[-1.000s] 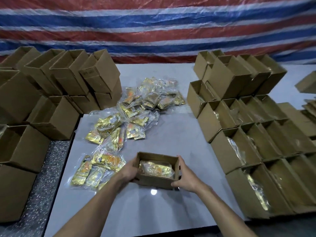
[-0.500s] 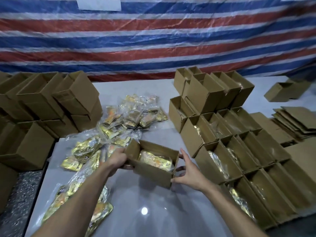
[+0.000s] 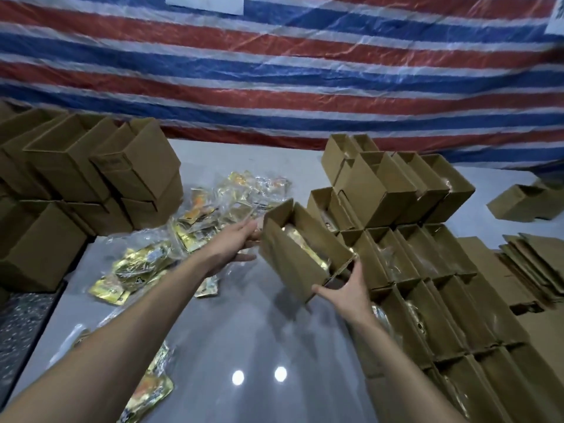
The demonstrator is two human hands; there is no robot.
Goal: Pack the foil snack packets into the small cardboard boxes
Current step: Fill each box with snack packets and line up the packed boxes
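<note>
Along the left edge of the table [image 3: 244,331] stood a stack of empty boxes [image 3: 91,178], open mouths turned various ways. Just right of them, from the far middle down toward the near left corner, lay the loose foil packets [image 3: 189,221] (gold, in clear wrap). The left hand [image 3: 235,242] reached over that pile, its fingers stretched nearly straight and pressed against the far end of the cardboard box [image 3: 293,264], thumb pointing at the same end from below. That box hung tilted above the middle of the table, clear of the surface, open top up, with a gold packet [image 3: 305,242] lying inside. The right hand [image 3: 345,291] gripped its near end, thumb spread under the lower corner and fingers curled up along the end wall. Just right of the box, the filled boxes [image 3: 427,270] stood in tight rows along the right edge, foil glinting in several. Beyond them lay flattened cardboard [image 3: 534,264].
</note>
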